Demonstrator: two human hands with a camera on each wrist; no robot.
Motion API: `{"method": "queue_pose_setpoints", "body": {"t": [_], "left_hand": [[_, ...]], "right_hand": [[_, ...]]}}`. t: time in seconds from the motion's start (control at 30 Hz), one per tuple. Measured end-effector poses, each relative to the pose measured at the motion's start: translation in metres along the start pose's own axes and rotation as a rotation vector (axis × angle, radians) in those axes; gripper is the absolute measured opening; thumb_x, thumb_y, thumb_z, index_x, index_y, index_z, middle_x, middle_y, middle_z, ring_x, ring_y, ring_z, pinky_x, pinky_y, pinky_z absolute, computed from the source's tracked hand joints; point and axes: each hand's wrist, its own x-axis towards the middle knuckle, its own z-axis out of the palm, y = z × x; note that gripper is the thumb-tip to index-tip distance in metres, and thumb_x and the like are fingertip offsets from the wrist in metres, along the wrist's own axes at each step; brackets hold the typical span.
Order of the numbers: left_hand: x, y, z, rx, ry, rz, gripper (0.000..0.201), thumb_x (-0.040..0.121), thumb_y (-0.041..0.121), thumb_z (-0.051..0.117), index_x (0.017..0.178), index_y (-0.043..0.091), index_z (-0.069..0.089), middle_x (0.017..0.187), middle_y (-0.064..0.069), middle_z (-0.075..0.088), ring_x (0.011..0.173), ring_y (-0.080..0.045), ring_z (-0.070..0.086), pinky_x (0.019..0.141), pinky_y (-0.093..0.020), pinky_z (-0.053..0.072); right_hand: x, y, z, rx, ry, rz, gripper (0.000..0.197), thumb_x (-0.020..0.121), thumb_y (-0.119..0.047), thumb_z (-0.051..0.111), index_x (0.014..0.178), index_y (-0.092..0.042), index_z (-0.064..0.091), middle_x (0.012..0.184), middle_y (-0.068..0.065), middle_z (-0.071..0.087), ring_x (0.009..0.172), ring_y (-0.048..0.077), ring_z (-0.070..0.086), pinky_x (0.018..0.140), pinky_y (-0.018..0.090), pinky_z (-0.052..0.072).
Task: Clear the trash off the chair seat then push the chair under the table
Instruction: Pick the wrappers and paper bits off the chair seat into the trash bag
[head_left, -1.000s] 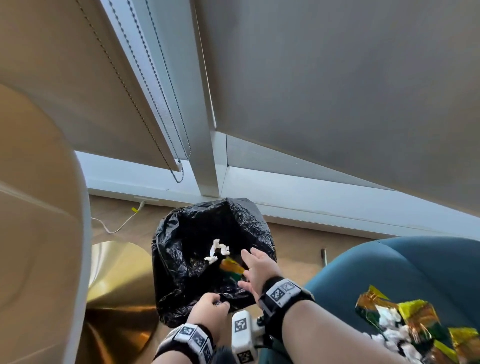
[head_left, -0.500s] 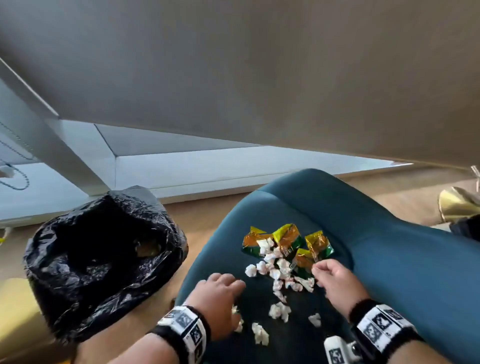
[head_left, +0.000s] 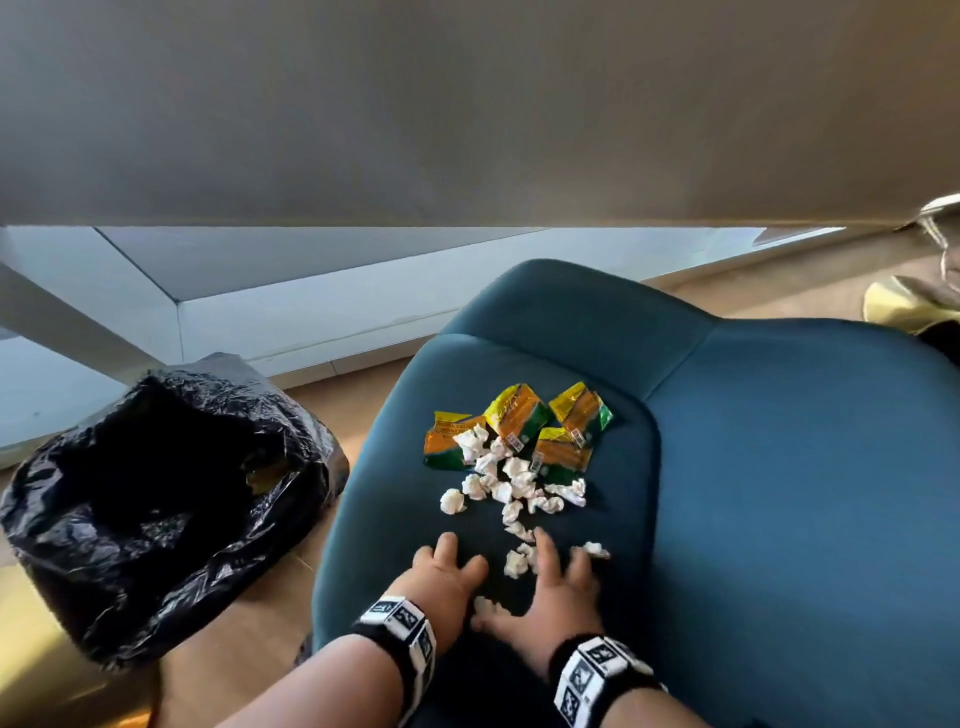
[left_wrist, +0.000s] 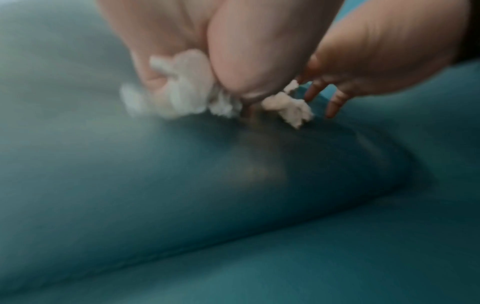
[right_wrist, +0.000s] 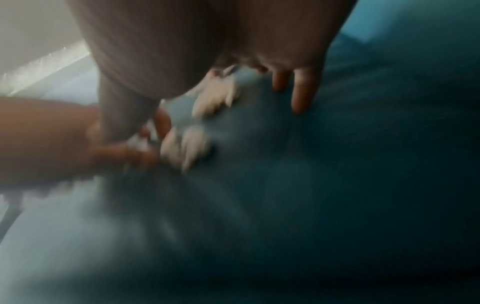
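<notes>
Teal chair seat (head_left: 597, 374), trash (head_left: 511, 467) lengthwise.

Bare seat (head_left: 597, 364) behind wrappers (head_left: 519, 434) is reachable; paper bits (head_left: 511, 491) crowd centre (bag (head_left: 156, 493) blocks left floor).

Bare forearms; black wristband on left wrist (head_left: 400, 631) and right wrist (head_left: 592, 675); white blocks with black square-code markers.

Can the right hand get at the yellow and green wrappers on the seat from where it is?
Probably yes. The right hand lies spread on the chair seat, the wrappers lie straight ahead, and only loose white paper scraps lie between.
</notes>
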Motion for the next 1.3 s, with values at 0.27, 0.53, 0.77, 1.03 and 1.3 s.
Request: {"method": "queue_pose_setpoints", "body": {"t": [0.27, 0.53, 0.77, 1.03, 1.3], "left_hand": [[0.021, -0.015, -0.032, -0.392, 0.475, -0.058, 0.052, 0.090, 0.035, 0.063, 0.135, 0.026, 0.038, 0.130, -0.009, 0.040, 0.111, -0.036, 0.055, 0.093, -0.045, 0.051], [0.042, -0.017, -0.018, 0.002, 0.211, 0.028, 0.047, 0.095, 0.020, 0.049, 0.138, 0.021, 0.030, 0.129, -0.012, 0.043, 0.111, -0.041, 0.051, 0.090, -0.050, 0.049], [0.018, -0.019, -0.025, -0.442, 0.520, 0.111, 0.019, 0.093, 0.029, 0.051, 0.081, 0.024, 0.038, 0.074, 0.004, 0.046, 0.068, -0.023, 0.055, 0.065, -0.037, 0.044], [-0.041, -0.039, -0.060, -1.265, 0.892, -0.056, 0.020, 0.095, 0.021, 0.050, 0.077, 0.016, 0.043, 0.055, 0.002, 0.040, 0.044, -0.014, 0.040, 0.041, -0.032, 0.035], [-0.068, -0.201, -0.040, -1.765, 0.999, -0.573, 0.030, 0.092, 0.017, 0.047, 0.063, 0.017, 0.040, 0.051, -0.002, 0.040, 0.035, -0.017, 0.037, 0.036, -0.023, 0.034]], "right_hand": [[0.023, -0.016, 0.033, -0.521, -0.042, -0.316, 0.087, 0.077, -0.065, 0.057, 0.146, -0.035, 0.012, 0.155, 0.014, 0.009, 0.135, 0.037, 0.019, 0.109, 0.054, 0.027], [0.054, 0.020, -0.011, -0.338, -0.031, -0.452, 0.024, 0.094, -0.024, 0.041, 0.118, -0.021, 0.048, 0.114, 0.007, 0.045, 0.095, 0.032, 0.057, 0.084, 0.039, 0.048], [0.047, 0.022, -0.051, 0.209, 0.322, -0.264, 0.036, 0.079, -0.019, 0.071, 0.059, -0.022, 0.041, 0.064, -0.006, 0.047, 0.053, 0.009, 0.040, 0.052, 0.018, 0.036], [0.019, -0.060, -0.051, 0.977, 0.105, -0.241, 0.036, 0.086, -0.017, 0.069, 0.059, -0.019, 0.045, 0.049, 0.006, 0.035, 0.038, 0.015, 0.026, 0.039, 0.019, 0.024], [0.010, -0.196, 0.027, 0.696, -0.429, -0.369, 0.024, 0.083, -0.013, 0.070, 0.068, -0.014, 0.051, 0.046, -0.002, 0.042, 0.034, 0.011, 0.033, 0.030, 0.019, 0.027]]}}
